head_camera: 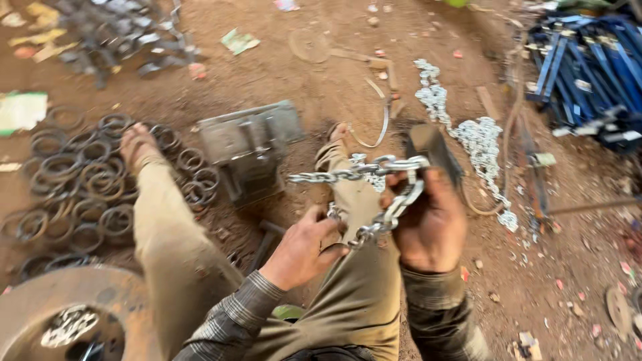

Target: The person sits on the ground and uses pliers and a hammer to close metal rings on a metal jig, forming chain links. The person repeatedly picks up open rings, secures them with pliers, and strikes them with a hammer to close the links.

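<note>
Dirt floor (301, 87): scattered rings (80, 180), metal block (251, 144), loose chain (468, 134).

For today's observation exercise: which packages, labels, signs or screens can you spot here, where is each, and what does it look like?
Paper scrap: on the dirt at the top, crumpled, green and white.
Flat paper or card: at the left edge by the metal rings, pale with a green patch.
Tag: on the ground at right, small, pale, rectangular.
No signs or screens.

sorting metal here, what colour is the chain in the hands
Shiny silver chain, held by both the left hand and right hand; head view.
</note>
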